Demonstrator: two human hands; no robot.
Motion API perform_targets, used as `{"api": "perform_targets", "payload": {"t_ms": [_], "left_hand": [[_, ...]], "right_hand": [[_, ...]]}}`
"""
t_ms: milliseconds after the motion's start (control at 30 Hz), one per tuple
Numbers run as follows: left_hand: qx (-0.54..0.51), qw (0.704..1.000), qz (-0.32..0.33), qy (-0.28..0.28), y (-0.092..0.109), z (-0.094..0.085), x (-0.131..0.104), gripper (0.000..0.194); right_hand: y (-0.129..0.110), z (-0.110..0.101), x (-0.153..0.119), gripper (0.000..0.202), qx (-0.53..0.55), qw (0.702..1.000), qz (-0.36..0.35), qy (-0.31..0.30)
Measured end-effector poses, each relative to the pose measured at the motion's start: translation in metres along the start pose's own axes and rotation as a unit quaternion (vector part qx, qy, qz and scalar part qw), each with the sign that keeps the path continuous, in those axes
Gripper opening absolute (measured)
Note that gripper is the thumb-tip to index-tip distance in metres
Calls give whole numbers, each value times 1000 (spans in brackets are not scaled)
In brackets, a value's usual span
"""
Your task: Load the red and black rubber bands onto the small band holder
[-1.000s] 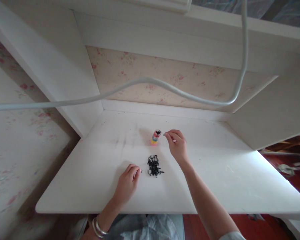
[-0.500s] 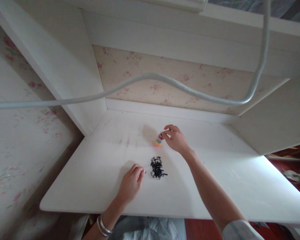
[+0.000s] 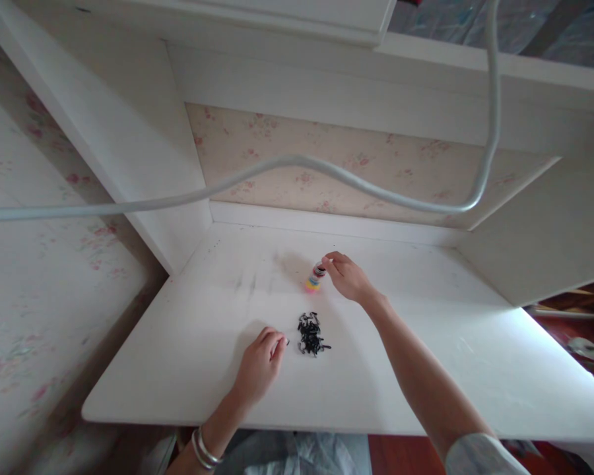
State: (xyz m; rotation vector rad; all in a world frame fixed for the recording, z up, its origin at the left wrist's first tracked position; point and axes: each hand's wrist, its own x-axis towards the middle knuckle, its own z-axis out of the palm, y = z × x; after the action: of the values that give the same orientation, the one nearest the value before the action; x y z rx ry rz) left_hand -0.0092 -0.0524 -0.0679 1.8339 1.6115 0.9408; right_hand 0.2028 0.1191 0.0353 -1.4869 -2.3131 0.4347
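A heap of small black pieces (image 3: pixel 311 334) lies near the middle of the white table. Just left of it rests my left hand (image 3: pixel 263 356), its fingers closed, with a tiny dark piece showing at the fingertips. Behind the heap stands a small multicoloured cylinder (image 3: pixel 315 277), pink and yellow at the bottom, with a dark top. My right hand (image 3: pixel 345 274) is at the cylinder's upper right, thumb and fingertips together just above its rim. Whatever those fingertips hold is too small to make out.
A pale cable (image 3: pixel 297 160) hangs across the view above the table (image 3: pixel 178 369). White side panels and a low back ledge (image 3: pixel 336 223) border the tabletop. An overhead shelf (image 3: pixel 327 86) spans the top.
My right thumb and fingers have come together above the cylinder, and more of its top shows. My left hand has stayed nearly still. The view has shifted slightly.
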Motion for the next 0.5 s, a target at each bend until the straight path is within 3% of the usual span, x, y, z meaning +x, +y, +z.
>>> {"api": "perform_targets", "payload": {"t_ms": [233,500], "left_hand": [[-45,999,5,27,17,-18,25,26],[-7,991,117,64,60,-36,98,21]], "right_hand": [[6,-4,-4,57,44,998,13,32],[8,0,-8,53,89,994,1,64]]}}
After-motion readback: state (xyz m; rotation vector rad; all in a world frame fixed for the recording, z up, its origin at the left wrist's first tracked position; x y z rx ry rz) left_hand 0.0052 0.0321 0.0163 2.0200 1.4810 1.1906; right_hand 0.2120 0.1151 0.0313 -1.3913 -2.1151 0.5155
